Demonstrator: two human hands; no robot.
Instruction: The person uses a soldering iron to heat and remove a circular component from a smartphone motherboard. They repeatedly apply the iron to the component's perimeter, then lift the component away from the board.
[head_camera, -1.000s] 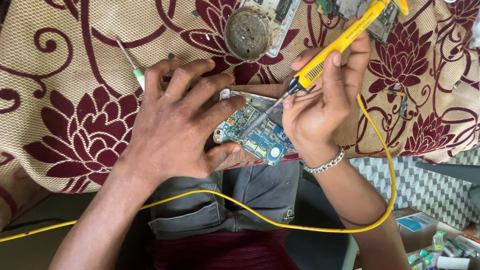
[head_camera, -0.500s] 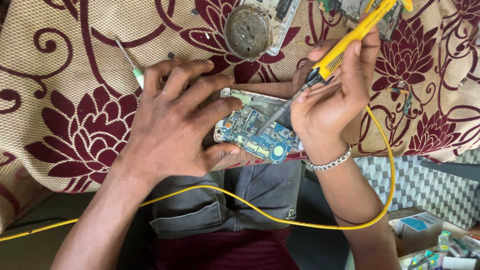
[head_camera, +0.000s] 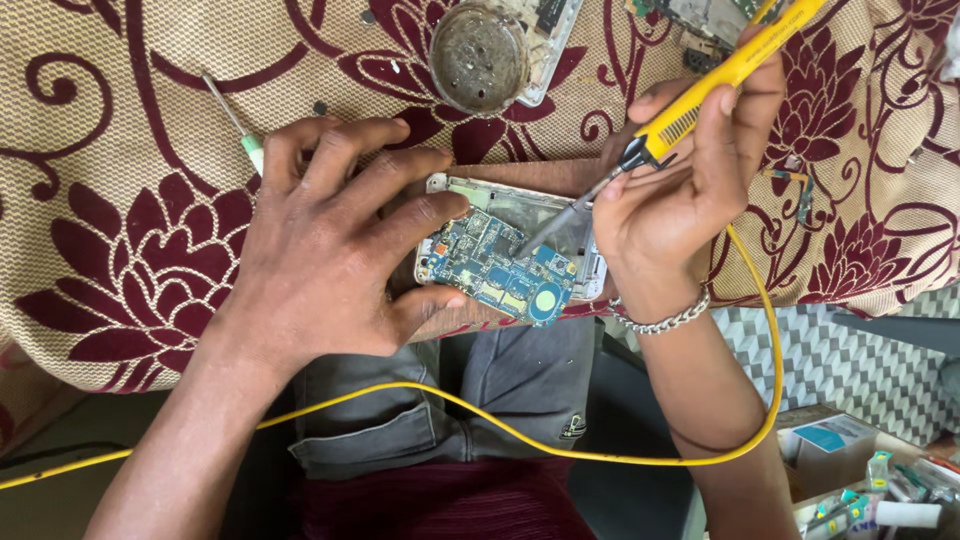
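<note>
Blue circuit board (head_camera: 500, 265) (flat, studded) — yellow soldering iron (head_camera: 700, 95) tip touching

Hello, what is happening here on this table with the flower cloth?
A person is working on an opened phone with a blue circuit board showing. The left hand lies over the phone's left end and steadies it with fingers and thumb. The right hand holds a yellow soldering iron like a pen, tip down on the board. Its yellow cord loops across the lap. A small screwdriver and a round dirty tin lie on the cloth.
</note>
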